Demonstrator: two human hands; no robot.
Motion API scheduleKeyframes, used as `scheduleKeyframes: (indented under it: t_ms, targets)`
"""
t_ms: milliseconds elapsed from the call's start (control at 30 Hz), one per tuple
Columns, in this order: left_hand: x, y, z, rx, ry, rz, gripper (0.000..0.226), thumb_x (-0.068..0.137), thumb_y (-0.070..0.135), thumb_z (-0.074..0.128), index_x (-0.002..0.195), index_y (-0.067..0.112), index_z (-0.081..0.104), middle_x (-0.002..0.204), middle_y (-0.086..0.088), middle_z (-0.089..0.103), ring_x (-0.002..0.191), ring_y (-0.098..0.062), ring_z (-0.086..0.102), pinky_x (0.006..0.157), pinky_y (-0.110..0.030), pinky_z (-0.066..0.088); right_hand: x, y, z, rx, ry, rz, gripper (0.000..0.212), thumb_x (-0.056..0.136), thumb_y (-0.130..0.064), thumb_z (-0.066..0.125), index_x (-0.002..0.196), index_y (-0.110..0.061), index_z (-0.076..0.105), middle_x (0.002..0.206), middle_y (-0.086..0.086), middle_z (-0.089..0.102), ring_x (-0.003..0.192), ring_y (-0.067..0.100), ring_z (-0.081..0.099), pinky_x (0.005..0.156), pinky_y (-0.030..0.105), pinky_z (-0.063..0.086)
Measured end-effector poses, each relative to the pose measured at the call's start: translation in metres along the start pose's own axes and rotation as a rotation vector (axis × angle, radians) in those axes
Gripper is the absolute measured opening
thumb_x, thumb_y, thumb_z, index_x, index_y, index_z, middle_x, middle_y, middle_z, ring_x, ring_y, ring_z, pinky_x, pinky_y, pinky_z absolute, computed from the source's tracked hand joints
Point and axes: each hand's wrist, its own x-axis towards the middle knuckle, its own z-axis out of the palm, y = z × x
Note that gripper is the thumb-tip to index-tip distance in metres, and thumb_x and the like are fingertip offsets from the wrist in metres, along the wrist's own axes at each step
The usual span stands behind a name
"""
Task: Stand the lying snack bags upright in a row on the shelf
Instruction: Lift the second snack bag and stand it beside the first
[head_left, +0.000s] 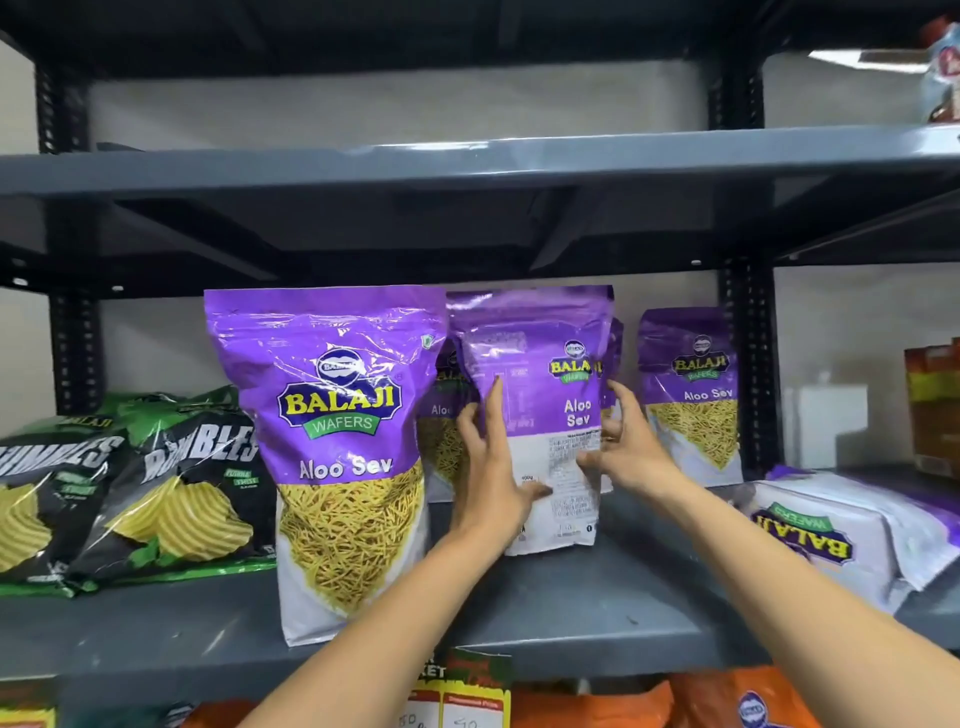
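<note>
Both hands hold a purple Aloo Sev bag (540, 364) upright on the grey shelf (571, 597), its printed back facing me. My left hand (488, 467) grips its left edge and my right hand (623, 447) its right edge. A larger-looking Aloo Sev bag (337, 457) stands upright at the shelf front, to the left. Another upright bag (691, 395) stands at the back right, and one more (441, 431) is partly hidden behind the held bag. A lying Aloo Sev bag (841, 530) rests flat on the right.
Black-and-green chips bags (156, 488) lean at the left of the shelf. An orange carton (932, 405) stands at the far right. A dark upright post (748, 364) divides the bays. Orange bags (727, 701) and price tags (457, 706) sit below. The shelf above (467, 161) hangs close overhead.
</note>
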Motion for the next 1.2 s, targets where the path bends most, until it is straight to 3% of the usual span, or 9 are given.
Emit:
scheduleKeyframes:
  t_ms: [133,300,467,633,800,900,967,1067,1200]
  targets:
    - [-0.008,-0.008,0.005,0.105,-0.031,0.002,0.121,0.071,0.019,0.081,0.151,0.034,-0.009,0.153,-0.012,0.004,0.136,-0.033,0.037,0.106,-0.036,0.038,0.004,0.021,0.0,-0.003,-0.04,-0.031,0.085,0.077,0.016,0.065,0.145,-0.017,0.025,0.114,0.02,0.065,0.077,0.01,0.065,0.057,0.013,0.05]
    - [-0.015,0.007,0.006,0.241,0.199,0.029,0.085,0.071,0.04,0.072,0.142,0.025,0.028,0.147,-0.009,0.022,0.136,-0.031,0.029,0.106,-0.046,0.038,0.015,0.027,-0.01,0.319,0.014,0.098,0.04,0.083,-0.036,0.068,0.119,-0.025,0.053,0.098,0.003,0.068,0.082,0.01,0.064,0.069,0.028,0.05]
    - [-0.034,0.022,0.025,-0.325,0.097,-0.201,0.039,0.071,0.019,0.071,0.105,0.028,0.054,0.104,0.009,0.039,0.1,-0.008,0.048,0.104,-0.035,0.039,0.037,0.036,-0.008,0.527,0.061,0.37,0.038,0.096,-0.051,0.036,0.08,-0.02,0.051,0.048,-0.004,0.064,0.041,0.009,0.059,0.047,0.021,0.048]
    - [-0.035,0.011,0.035,-0.398,0.04,-0.343,0.049,0.073,0.015,0.072,0.108,0.03,0.042,0.121,0.002,0.034,0.117,-0.017,0.046,0.104,-0.025,0.036,0.039,0.042,0.002,0.4,0.036,0.481,0.039,0.099,-0.042,0.034,0.071,-0.021,0.05,0.037,-0.005,0.052,0.03,0.009,0.045,0.036,0.015,0.039]
    - [-0.021,0.014,0.037,-0.399,-0.029,-0.388,0.076,0.043,0.062,0.067,0.107,0.036,0.036,0.118,0.005,0.03,0.116,-0.018,0.051,0.106,-0.037,0.041,0.039,0.042,0.006,0.196,0.058,0.39,0.017,0.08,-0.013,0.065,0.092,-0.002,0.071,0.087,0.021,0.073,0.068,0.029,0.065,0.057,0.027,0.05]
    - [-0.016,0.016,0.037,-0.381,-0.044,-0.415,0.084,0.035,0.075,0.062,0.105,0.037,0.036,0.116,0.005,0.029,0.116,-0.015,0.048,0.107,-0.034,0.039,0.037,0.039,0.008,0.122,0.012,0.352,0.013,0.087,-0.004,0.058,0.097,0.001,0.066,0.073,0.017,0.064,0.063,0.026,0.056,0.044,0.015,0.045]
    - [-0.012,0.02,0.036,-0.35,-0.033,-0.436,0.096,0.028,0.083,0.062,0.106,0.033,0.036,0.116,0.004,0.03,0.107,-0.012,0.042,0.104,-0.033,0.038,0.038,0.043,0.008,0.195,-0.008,0.363,0.013,0.095,-0.005,0.045,0.101,-0.005,0.057,0.067,0.009,0.051,0.057,0.018,0.045,0.042,0.016,0.041]
    - [-0.01,0.025,0.035,-0.274,0.022,-0.466,0.117,0.012,0.094,0.046,0.108,0.029,0.034,0.117,0.003,0.032,0.107,-0.013,0.034,0.099,-0.034,0.038,0.04,0.049,0.005,0.367,-0.069,0.37,0.014,0.097,-0.004,0.041,0.105,-0.009,0.051,0.081,0.01,0.055,0.069,0.023,0.054,0.066,0.033,0.047]
    - [-0.004,0.022,0.034,-0.257,0.1,-0.468,0.101,0.032,0.086,0.06,0.106,0.021,0.035,0.122,-0.002,0.042,0.118,-0.021,0.04,0.095,-0.032,0.035,0.035,0.049,0.007,0.457,-0.234,0.376,0.056,0.062,-0.035,0.086,0.109,-0.017,0.061,0.08,0.008,0.062,0.065,0.017,0.059,0.059,0.027,0.05]
